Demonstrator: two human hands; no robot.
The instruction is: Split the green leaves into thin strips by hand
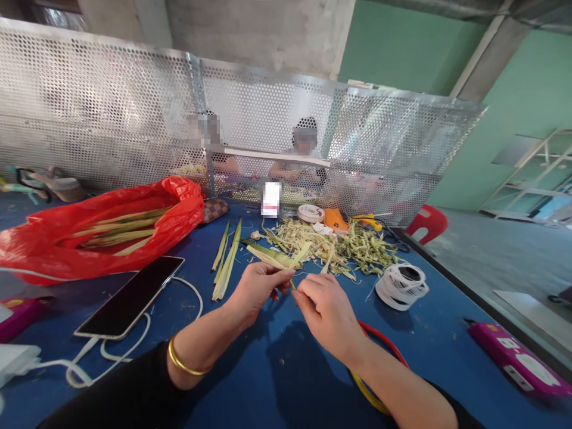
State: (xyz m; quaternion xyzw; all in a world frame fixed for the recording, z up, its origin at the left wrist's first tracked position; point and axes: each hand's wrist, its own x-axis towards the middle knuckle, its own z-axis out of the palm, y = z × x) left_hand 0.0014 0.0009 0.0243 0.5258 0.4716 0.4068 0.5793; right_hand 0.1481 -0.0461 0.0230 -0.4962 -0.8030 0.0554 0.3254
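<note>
Near the middle of the blue table, my left hand point(259, 283) pinches a pale green leaf strip point(279, 258) whose split ends point up and away. Close beside it, my right hand point(324, 304) is closed, thumb against fingers, on the near end of the same strip. Just past both hands spreads a heap of shredded leaf scraps point(308, 238), with greener curled bits point(369, 247) at its right. Several folded leaf pieces point(229, 262) lie left of my left hand. Right of my right hand stands a roll of white tape point(401, 287).
On the left are a red plastic bag point(179, 208) holding long leaves, a phone point(129, 301) and white cables point(120, 357). A purple power strip point(518, 360) lies at right. Behind a perforated metal screen point(268, 107) sit two people. A red chair point(428, 223) stands beyond the table's edge.
</note>
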